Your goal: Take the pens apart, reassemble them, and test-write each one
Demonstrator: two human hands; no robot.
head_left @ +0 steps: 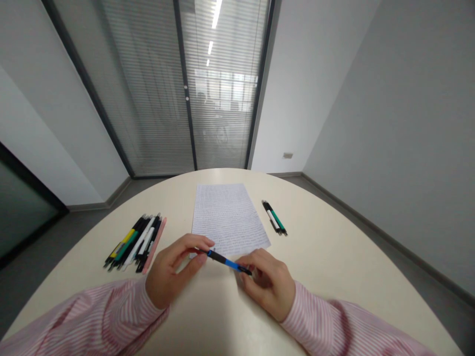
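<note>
The left hand (166, 272) and the right hand (267, 284) held a blue and black pen (226, 261) by its two ends, over the table (315, 237), just below a written page (222, 217), with a pile of pens (135, 242) nearby

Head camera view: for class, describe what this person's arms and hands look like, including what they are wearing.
Both arms wear long, loose sleeves with pink and white stripes: the left sleeve and the right sleeve. Each reaches the wrist. The left hand and right hand are bare, with no gloves, rings or watch showing.
</note>
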